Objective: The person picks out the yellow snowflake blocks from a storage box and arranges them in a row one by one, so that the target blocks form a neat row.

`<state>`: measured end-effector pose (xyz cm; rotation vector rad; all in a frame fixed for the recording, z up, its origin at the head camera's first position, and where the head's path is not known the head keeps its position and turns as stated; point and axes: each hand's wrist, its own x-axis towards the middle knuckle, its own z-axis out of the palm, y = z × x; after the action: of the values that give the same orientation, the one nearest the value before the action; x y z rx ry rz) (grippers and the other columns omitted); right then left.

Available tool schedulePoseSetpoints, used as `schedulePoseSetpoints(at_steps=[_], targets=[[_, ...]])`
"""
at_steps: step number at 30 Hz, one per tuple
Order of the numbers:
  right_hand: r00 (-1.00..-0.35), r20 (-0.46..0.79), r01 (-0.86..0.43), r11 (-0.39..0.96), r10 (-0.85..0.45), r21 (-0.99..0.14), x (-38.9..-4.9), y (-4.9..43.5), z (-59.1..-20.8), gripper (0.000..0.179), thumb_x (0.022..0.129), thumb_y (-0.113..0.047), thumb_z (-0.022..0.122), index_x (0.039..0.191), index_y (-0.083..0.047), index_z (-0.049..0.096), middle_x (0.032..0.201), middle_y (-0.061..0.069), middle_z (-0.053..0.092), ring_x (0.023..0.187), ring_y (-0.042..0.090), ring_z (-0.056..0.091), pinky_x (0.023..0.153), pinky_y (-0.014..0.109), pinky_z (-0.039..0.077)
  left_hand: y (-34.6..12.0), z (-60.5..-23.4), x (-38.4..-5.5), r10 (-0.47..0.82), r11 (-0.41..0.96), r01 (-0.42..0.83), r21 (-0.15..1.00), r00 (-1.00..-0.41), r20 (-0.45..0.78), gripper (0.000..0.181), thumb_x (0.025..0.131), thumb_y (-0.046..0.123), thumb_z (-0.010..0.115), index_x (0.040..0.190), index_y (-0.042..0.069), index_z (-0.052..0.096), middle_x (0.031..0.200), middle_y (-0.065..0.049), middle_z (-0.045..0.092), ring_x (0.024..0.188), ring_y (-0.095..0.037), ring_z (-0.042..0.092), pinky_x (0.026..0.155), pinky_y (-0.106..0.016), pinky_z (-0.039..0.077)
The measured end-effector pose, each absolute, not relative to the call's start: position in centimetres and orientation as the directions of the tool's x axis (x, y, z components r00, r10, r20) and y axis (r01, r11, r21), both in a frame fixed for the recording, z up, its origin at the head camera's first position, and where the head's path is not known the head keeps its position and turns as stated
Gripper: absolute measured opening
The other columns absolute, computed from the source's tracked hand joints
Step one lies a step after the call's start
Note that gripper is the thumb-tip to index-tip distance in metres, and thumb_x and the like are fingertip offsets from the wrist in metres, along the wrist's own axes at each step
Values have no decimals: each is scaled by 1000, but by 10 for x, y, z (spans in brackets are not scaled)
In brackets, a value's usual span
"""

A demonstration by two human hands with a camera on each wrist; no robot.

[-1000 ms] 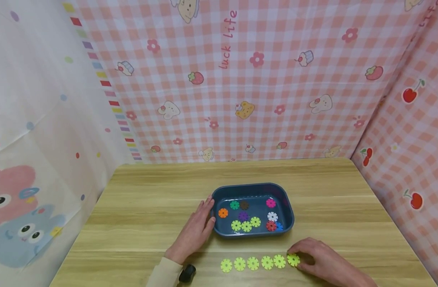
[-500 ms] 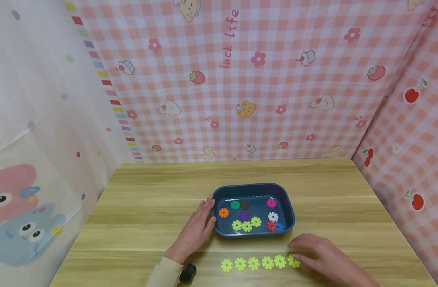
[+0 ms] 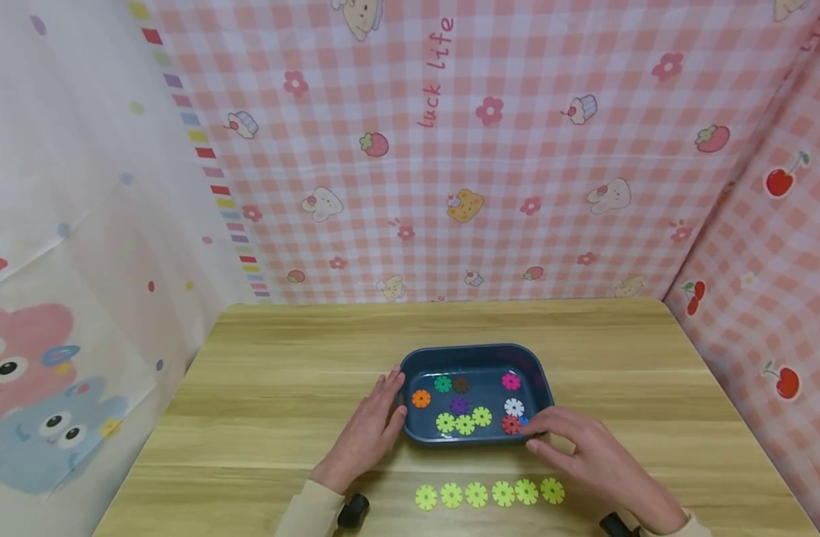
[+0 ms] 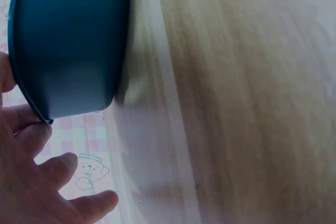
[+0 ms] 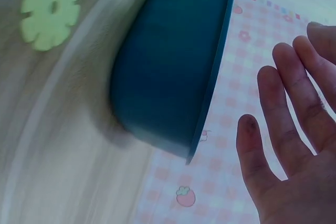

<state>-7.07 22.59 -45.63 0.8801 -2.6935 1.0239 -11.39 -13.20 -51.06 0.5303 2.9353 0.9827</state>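
Note:
A dark blue rectangular tray (image 3: 460, 443) stands on the table holding flat notched plastic discs of several colours. Three of them are yellow-green, like this disc (image 3: 465, 426). My left hand (image 3: 364, 434) rests against the tray's left end, fingertips at the rim; the left wrist view shows the tray wall (image 4: 68, 40) there. Over the tray's front right corner reaches my right hand (image 3: 594, 455), fingers extended beside the red disc (image 3: 511, 425) and partly covering the blue one. In the right wrist view its fingers (image 5: 283, 108) are spread above the rim, holding nothing.
In front of the tray, several yellow-green discs lie in a row, from the left-end disc (image 3: 426, 497) to the right-end disc (image 3: 553, 491). The wooden table (image 3: 282, 358) meets a pink checked cloth (image 3: 417, 186) behind and printed cloths at both sides.
My right hand let go of the disc at the row's right end, then rose and moved forward to the tray's front right corner. My left hand stayed at the tray.

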Motion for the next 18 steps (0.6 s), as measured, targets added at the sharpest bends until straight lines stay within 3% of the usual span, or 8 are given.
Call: schedulePoseSetpoints(at_steps=[7, 11, 14, 18], targets=[[-790, 390, -610, 541, -474, -578, -87, 212, -462, 19, 92, -11, 80, 104, -25, 77, 102, -13, 73, 93, 8, 68, 77, 35, 61, -131, -512, -115, 317, 749, 312, 585, -943, 96, 56, 111, 28, 49, 162, 8, 35, 171, -4, 24, 155, -36, 24, 117, -67, 30], [-809, 364, -585, 578, -461, -569, -95, 206, -463, 18, 91, -13, 80, 104, -26, 78, 104, -16, 72, 97, 7, 67, 82, 36, 61, -131, -512, -115, 318, 750, 309, 585, -944, 91, 56, 111, 27, 48, 162, 8, 35, 171, -5, 24, 155, -36, 24, 117, -66, 30], [-829, 318, -554, 604, -459, -573, -101, 202, -463, 15, 94, -19, 79, 106, -27, 77, 110, -11, 73, 103, 14, 68, 87, 43, 60, -131, -512, -115, 317, 749, 310, 586, -944, 94, 56, 111, 27, 48, 162, 7, 35, 171, -5, 24, 155, -36, 24, 117, -66, 30], [-849, 240, -511, 612, -472, -604, -110, 197, -465, 13, 97, -23, 75, 110, -24, 78, 120, 0, 73, 122, 33, 64, 99, 58, 54, -132, -510, -115, 315, 749, 311, 585, -944, 98, 56, 111, 27, 49, 162, 7, 35, 171, -5, 25, 155, -36, 24, 117, -66, 30]])
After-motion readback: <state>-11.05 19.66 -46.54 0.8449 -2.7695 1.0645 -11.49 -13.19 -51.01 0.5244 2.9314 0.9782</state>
